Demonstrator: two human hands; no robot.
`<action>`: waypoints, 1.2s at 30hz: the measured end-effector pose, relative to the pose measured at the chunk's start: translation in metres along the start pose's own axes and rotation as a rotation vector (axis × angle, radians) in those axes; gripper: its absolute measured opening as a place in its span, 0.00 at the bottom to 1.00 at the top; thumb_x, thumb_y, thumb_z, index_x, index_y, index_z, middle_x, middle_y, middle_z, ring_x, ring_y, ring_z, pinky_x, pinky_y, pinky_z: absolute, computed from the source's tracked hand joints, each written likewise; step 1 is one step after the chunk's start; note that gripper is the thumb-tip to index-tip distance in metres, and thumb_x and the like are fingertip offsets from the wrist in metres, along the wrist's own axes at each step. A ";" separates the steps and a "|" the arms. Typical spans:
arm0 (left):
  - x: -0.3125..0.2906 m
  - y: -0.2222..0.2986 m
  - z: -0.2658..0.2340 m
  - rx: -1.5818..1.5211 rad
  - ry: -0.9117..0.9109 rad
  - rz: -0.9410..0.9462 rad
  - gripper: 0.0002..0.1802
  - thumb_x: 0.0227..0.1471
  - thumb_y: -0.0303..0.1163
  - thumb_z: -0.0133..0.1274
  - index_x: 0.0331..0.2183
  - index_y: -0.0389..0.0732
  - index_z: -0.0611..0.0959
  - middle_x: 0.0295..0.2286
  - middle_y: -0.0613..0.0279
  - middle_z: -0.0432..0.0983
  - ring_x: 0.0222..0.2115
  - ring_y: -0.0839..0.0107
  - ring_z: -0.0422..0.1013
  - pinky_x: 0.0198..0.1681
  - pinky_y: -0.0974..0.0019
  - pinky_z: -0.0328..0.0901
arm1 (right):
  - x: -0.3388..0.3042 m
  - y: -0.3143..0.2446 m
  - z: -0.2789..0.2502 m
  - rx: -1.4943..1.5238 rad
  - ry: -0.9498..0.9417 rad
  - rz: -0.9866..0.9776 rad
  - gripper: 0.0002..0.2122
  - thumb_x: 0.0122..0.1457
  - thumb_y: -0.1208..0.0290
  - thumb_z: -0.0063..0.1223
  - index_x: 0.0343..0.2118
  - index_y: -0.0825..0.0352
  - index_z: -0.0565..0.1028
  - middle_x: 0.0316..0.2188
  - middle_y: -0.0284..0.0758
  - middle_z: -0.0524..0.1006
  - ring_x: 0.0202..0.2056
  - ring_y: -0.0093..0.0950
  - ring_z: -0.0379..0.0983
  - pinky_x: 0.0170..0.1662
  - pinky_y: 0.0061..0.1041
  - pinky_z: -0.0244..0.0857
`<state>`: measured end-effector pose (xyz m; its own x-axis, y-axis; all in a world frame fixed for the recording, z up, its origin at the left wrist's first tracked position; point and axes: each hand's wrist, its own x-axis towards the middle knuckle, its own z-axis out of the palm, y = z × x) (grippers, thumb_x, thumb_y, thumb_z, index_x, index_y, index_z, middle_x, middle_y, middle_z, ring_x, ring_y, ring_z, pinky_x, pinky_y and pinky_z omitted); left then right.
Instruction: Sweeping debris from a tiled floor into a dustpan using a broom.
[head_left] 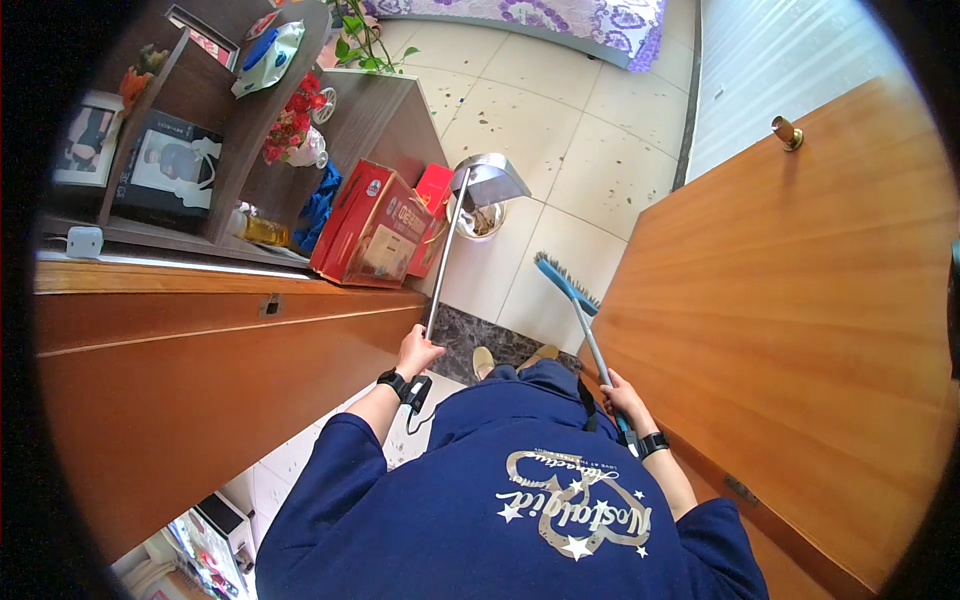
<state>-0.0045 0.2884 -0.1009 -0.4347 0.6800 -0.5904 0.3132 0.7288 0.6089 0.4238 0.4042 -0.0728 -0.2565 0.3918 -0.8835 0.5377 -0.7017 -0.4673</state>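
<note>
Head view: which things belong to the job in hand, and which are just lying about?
In the job:
- dustpan, handle in the left hand
- blue broom, in the right hand
- scattered debris
- likely the white bin, partly hidden by the dustpan

Lying about:
- red box
- red flowers
- green plant

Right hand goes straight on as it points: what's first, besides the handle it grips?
Probably the blue broom head, at the far end of the handle in the right hand; depth is unclear.
</note>
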 end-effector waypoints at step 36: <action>0.087 0.133 -0.069 -1.123 -0.497 -0.116 0.17 0.46 0.40 0.52 0.33 0.38 0.71 0.23 0.66 0.65 0.18 0.77 0.64 0.17 0.75 0.59 | 0.129 -0.162 0.038 -0.407 -0.193 -0.135 0.22 0.48 0.73 0.45 0.49 0.61 0.62 0.24 0.32 0.71 0.24 0.22 0.65 0.26 0.23 0.59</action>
<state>-0.0592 0.4392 -0.0346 0.0338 0.7513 -0.6591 -0.7118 0.4810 0.5118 0.2732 0.5455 -0.1120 -0.4698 0.3190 -0.8231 0.7506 -0.3465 -0.5627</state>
